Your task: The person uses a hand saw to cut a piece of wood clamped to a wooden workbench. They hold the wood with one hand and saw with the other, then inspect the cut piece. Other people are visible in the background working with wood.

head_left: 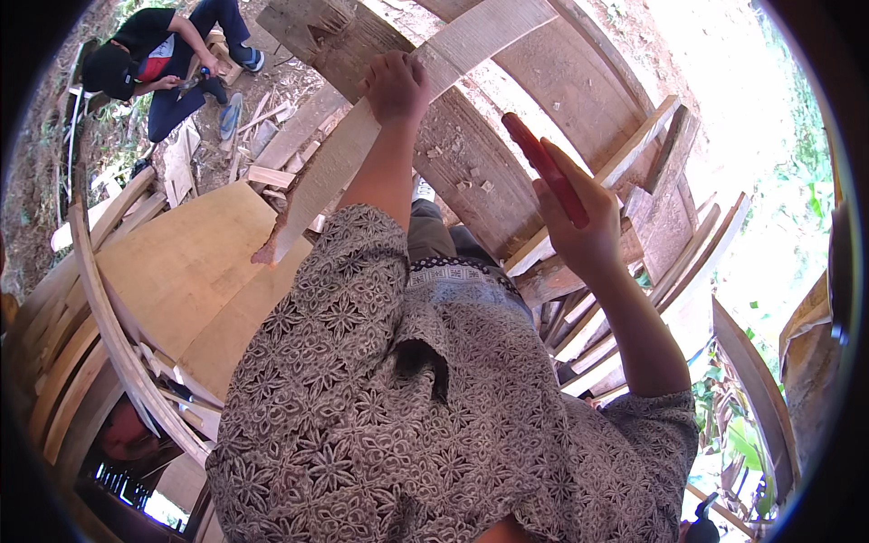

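Observation:
My left hand [396, 88] is closed over a long pale plank [480, 41], its fingers wrapped round the edge. The plank slants from the upper right to the lower left, where one end [277, 242] is ragged and brown. It crosses above a wide rough board [466, 149] strewn with wood chips. To the right, my right hand [579, 222] grips a long, narrow red tool [543, 167], raised and apart from the plank. Its exact kind cannot be made out.
A person [154, 63] sits at the upper left, both hands on a small object. A broad plywood sheet [190, 262] lies at left beside stacked curved-looking timbers [109, 308]. Wood scraps [272, 176] litter the ground. More planks [697, 253] lean at the right.

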### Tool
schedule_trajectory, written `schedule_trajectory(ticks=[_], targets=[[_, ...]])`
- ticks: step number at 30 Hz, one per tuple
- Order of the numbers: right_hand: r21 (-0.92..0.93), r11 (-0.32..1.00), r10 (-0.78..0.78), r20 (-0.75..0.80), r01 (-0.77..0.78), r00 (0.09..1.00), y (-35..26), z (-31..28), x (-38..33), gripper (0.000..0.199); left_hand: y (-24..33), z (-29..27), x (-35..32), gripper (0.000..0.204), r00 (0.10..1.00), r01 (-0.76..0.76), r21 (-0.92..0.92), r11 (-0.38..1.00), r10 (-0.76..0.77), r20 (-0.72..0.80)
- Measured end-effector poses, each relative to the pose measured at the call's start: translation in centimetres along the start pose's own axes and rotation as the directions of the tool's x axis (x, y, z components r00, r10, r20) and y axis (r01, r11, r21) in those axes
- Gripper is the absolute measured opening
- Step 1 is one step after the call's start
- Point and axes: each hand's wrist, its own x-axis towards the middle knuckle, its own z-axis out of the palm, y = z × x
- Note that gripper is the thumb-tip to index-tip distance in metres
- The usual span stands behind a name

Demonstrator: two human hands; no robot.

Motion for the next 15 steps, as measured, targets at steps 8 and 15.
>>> schedule_trajectory(ticks=[8,15], targets=[[0.1,0.994,-0.03,-0.031,0.033,0.999,0.0,1.4,1.5,0.043,-0.6,0.4,0.6,0.025,0.998,-0.064,-0.013,0.998,0.063,-0.016],[0.095,0.993,-0.058,-0.069,0.065,0.996,3.0,8.0,2.1,0.048,-0.6,0.8,0.7,0.023,0.991,-0.116,0.009,0.993,0.116,0.061]])
